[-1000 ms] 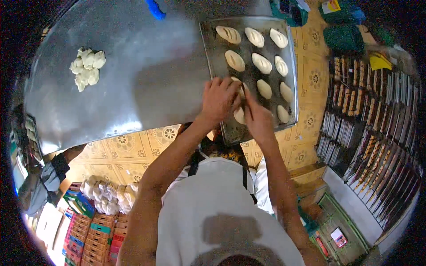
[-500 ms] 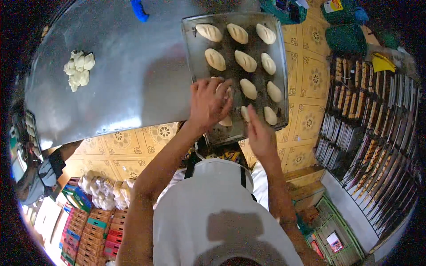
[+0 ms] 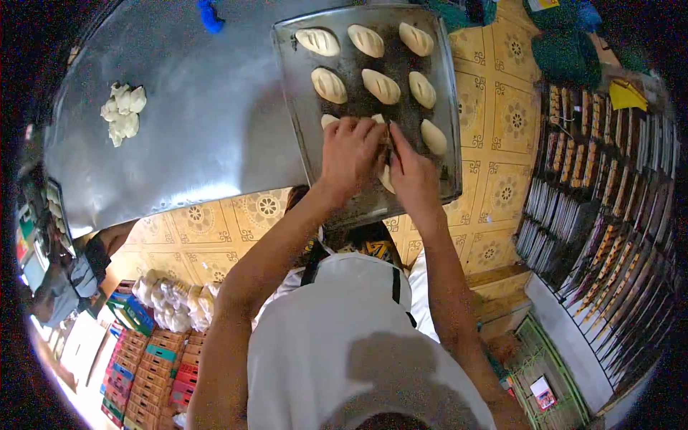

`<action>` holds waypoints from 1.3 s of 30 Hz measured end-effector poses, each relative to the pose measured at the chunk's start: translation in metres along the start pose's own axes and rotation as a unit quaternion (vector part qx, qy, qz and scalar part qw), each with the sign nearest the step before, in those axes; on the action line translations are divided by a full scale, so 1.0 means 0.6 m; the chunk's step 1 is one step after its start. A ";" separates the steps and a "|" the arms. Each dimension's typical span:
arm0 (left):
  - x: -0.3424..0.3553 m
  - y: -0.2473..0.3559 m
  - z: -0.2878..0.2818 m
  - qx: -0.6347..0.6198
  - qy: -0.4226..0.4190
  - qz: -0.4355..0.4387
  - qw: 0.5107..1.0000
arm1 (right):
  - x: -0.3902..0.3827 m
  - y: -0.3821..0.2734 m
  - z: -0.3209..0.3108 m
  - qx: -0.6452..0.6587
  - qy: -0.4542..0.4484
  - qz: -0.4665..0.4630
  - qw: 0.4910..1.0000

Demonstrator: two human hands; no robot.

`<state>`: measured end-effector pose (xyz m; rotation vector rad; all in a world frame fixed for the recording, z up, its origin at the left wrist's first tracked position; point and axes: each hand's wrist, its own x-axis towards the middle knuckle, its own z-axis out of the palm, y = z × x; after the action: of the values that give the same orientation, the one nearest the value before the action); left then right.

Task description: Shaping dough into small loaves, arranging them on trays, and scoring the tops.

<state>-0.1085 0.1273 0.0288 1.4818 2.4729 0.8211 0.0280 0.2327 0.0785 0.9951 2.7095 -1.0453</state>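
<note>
A dark metal baking tray holds rows of oval pale dough pieces, and several, such as the dough piece at the far left, have slanting cuts on top. My left hand is bent over a dough piece in the tray's middle column; only its tip shows past the fingers. Right against it, my right hand is closed in a pinch, index finger stretched along the piece. A dark sliver shows by those fingers, too small to name. One uncut-looking dough piece lies right of my hands.
The tray rests by a shiny metal table bearing a clump of dough. A blue object lies at its far edge. On the right stands a rack of trays; stacked crates and bagged goods are lower left.
My left hand has gone from a left-column piece to a middle-column one. My right hand has swung up and left to meet it. The tray sits slightly higher and further left in view.
</note>
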 end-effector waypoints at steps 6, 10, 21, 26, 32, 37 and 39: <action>0.004 0.006 -0.011 -0.013 -0.012 -0.002 1.000 | -0.085 0.015 -0.039 -0.036 -0.058 -0.006 0.998; 0.010 0.031 -0.015 -0.029 0.006 0.013 0.999 | -0.031 0.003 -0.047 0.069 0.008 0.012 0.997; 0.055 0.108 0.055 -0.024 -0.014 0.061 0.998 | -0.010 0.082 -0.100 -0.039 -0.026 0.072 0.996; 0.074 0.102 0.076 0.013 -0.071 0.016 0.997 | -0.090 0.119 -0.103 -0.014 -0.046 0.081 0.996; 0.067 0.123 0.091 -0.003 -0.044 0.061 0.997 | -0.030 0.126 -0.107 -0.030 0.000 0.063 0.998; 0.065 0.125 0.087 -0.011 -0.063 0.031 0.997 | -0.114 0.148 -0.114 -0.042 -0.094 0.107 0.989; 0.070 0.122 0.084 -0.029 -0.043 0.044 0.998 | -0.090 0.136 -0.124 -0.017 -0.044 0.098 0.994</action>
<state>-0.0532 0.2088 0.0309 1.5801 2.3164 0.8182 0.1309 0.2950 0.1038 1.1512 2.4913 -0.9806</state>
